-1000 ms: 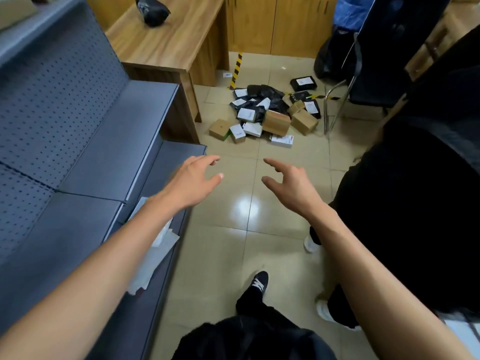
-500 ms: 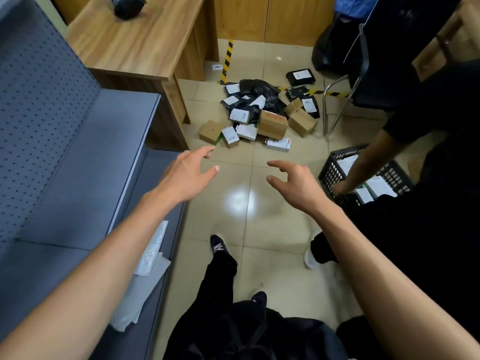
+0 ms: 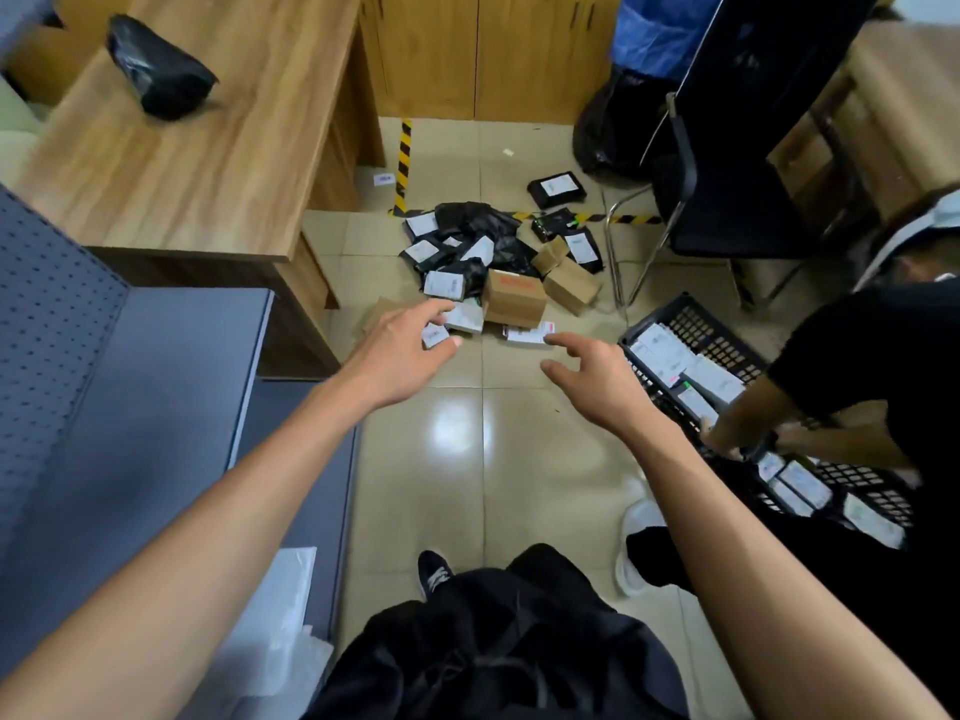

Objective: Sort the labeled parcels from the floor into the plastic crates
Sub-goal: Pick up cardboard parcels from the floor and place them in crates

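Left hand (image 3: 402, 356): stretched forward over the floor, fingers spread and empty, its fingertips overlapping the near edge of the parcel heap in the view; contact cannot be told.
Right hand (image 3: 592, 379): stretched forward beside the left, fingers apart, empty, index finger pointing toward a flat white parcel (image 3: 527, 332).
Parcel heap (image 3: 498, 262): on the tiled floor (image 3: 462, 459) ahead of both hands; black poly mailers with white labels, small white boxes, brown cartons.
Largest brown carton (image 3: 514, 298): near the front of the heap, upright, red print on top.
Second brown carton (image 3: 571, 285): just right of it, tilted.
Lone black mailer (image 3: 557, 188): apart from the heap, beyond the striped tape (image 3: 402, 166).
Black plastic crate (image 3: 691, 319): on the floor to the right, holding labeled parcels.
Second crate (image 3: 852, 485): nearer, right of the first, also holding labeled parcels.
Other person (image 3: 852, 366): bending over the crates, hand at the rim.
Wooden counter (image 3: 208, 148): far left, carrying 1 black bag (image 3: 156, 67).
Grey perforated shelf unit (image 3: 104, 407): left edge.
Black chair (image 3: 737, 148): behind the heap, right.
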A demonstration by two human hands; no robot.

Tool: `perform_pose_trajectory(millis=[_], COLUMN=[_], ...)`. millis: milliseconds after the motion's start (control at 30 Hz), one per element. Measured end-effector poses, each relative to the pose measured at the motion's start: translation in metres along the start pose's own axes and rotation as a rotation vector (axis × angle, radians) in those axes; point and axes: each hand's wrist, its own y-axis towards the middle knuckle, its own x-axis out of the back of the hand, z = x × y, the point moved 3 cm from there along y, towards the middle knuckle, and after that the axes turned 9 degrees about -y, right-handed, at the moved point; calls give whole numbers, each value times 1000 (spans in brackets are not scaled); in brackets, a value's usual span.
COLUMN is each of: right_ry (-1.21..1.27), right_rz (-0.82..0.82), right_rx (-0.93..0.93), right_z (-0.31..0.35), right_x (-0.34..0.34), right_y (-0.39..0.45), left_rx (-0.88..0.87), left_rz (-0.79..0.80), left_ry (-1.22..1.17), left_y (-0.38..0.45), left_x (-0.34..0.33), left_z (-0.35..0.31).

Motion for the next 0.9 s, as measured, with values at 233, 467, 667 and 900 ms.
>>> perform_pose_trajectory(millis=[233,467,667,900], right_ry=[20,64,41,-14], right_rz=[7,34,81,149], right_rx=[-76,-110,-91,-93], right_z=[-31,-69,-82,-88], right_x=[15,44,71,83], right_y=[83,194,274,372], left_rx=[-15,14,57,105], left_rz=[76,163,150,156], left_ry=[10,34,-26,-56], left_y=[104,215,288,377], left_x=[-11,-29,-35,-29], left_z=[-19,-39,-45,-41])
